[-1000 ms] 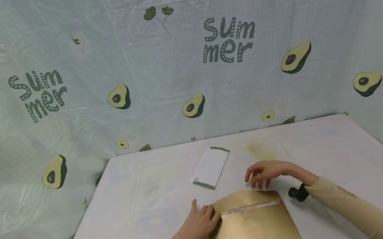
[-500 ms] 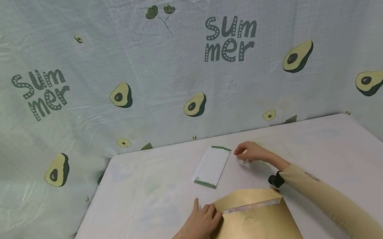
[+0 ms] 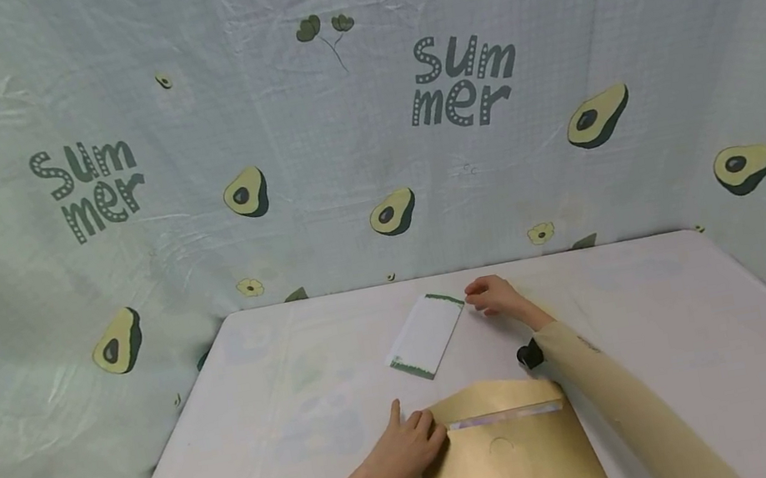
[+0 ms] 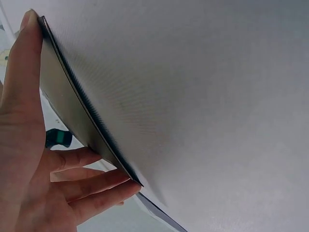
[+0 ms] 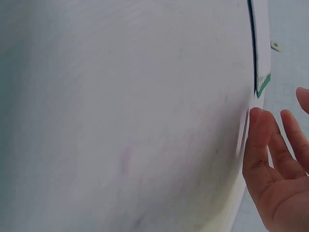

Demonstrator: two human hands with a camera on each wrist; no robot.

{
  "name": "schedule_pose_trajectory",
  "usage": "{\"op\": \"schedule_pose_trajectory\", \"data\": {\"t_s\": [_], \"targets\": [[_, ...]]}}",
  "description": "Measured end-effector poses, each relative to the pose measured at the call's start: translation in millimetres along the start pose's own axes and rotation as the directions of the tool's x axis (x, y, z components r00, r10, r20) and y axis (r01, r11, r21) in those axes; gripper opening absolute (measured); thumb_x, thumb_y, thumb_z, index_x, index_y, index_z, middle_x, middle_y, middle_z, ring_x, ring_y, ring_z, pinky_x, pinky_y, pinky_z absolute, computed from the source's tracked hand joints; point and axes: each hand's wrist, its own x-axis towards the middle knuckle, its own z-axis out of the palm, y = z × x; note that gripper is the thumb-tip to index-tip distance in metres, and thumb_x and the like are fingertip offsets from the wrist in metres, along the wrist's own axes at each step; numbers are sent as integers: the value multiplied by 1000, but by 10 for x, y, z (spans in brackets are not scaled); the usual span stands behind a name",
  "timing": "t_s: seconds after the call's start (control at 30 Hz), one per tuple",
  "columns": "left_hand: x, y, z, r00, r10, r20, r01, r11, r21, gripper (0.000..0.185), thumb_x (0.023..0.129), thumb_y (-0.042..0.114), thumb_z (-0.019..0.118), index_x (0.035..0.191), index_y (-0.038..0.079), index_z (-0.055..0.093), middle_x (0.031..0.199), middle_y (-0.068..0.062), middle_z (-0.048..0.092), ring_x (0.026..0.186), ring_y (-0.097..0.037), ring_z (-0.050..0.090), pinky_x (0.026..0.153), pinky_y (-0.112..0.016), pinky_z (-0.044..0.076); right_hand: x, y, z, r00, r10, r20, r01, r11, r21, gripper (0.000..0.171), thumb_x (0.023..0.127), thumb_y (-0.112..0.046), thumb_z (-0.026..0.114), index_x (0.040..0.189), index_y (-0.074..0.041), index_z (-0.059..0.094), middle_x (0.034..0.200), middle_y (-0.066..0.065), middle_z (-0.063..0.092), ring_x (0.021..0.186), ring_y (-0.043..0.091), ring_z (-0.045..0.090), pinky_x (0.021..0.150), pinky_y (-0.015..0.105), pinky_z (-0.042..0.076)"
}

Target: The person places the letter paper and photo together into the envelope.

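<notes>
Table (image 3: 671, 326): L hand (image 3: 405, 459) flat on envelope (image 3: 514, 454); R hand (image 3: 492, 297) open, by card (image 3: 425, 335).

Gold envelope and white card on the table

The gold envelope (image 3: 514, 454) lay flat at lower centre, flap open; the white, green-edged card (image 3: 425, 336) lay flat, angled, just above it.

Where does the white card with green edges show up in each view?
Head: card lies flat mid-table, beyond the gold envelope, right hand at its far corner.
Left wrist: not in view; only the envelope and left hand.
Right wrist: card at the upper right, seen edge-on.
Shared landmark: the white table.
</notes>
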Motion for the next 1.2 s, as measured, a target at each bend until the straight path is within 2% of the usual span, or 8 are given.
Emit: {"op": "schedule_pose_trajectory", "data": {"t_s": [0.2,0.43,0.67,0.77,0.83,0.97,1.03,1.2], "targets": [[24,0,-36,1000,1,28,-2,1000,6,91,43,90,45,100,18,45,94,2,46,90,-13,51,87,-50,42,120,20,8,999,36,30,-40,991,128,40,90,-20,51,122,2,47,123,21,51,102,28,58,85,34,47],[18,7,-38,1000,3,30,-3,1000,18,93,43,90,45,102,18,46,95,2,47,92,-14,51,87,-50,42,195,13,126,1000,7,-4,-7,998,62,45,82,-25,63,119,-2,51,112,17,58,83,20,58,66,28,47],[18,13,-27,999,-2,40,1,1000,11,94,43,90,45,103,18,46,95,1,46,93,-14,52,87,-51,42,1241,942,426,995,-102,-16,100,991,-89,59,67,-38,75,116,-13,53,104,11,59,83,22,56,62,35,46],[16,16,-33,999,-3,49,3,1000,4,94,43,89,46,103,18,46,94,2,46,93,-14,51,87,-51,42,1450,1189,511,981,-192,-31,184,969,-164,62,63,-41,77,114,-13,53,96,8,59,77,20,54,61,32,44],[13,19,-40,999,-3,54,3,1000,-2,94,43,89,46,104,18,46,95,1,46,93,-15,52,87,-51,42,1488,1245,535,970,-240,-39,229,954,-193,62,60,-43,79,109,-14,55,90,6,59,73,18,51,60,30,42],[12,18,-49,998,-5,65,5,1000,-6,93,43,89,47,104,18,46,96,1,47,93,-15,52,87,-51,41,1560,1307,572,977,-213,-29,200,950,-240,61,62,-41,79,111,-12,55,98,8,59,80,20,54,64,32,44],[13,16,-50,998,-7,65,7,1000,-5,94,43,89,47,104,18,46,97,0,48,93,-15,52,87,-51,41,1564,1311,580,970,-236,-58,214,943,-254,59,60,-43,79,104,-11,57,92,7,59,74,17,53,58,29,42],[23,14,-37,998,-9,60,9,1000,0,94,42,89,46,103,17,46,97,0,49,93,-16,52,87,-52,41,1538,1292,550,980,-194,-48,180,960,-213,61,58,-41,81,104,-9,56,92,8,59,71,18,54,57,29,43]]}}
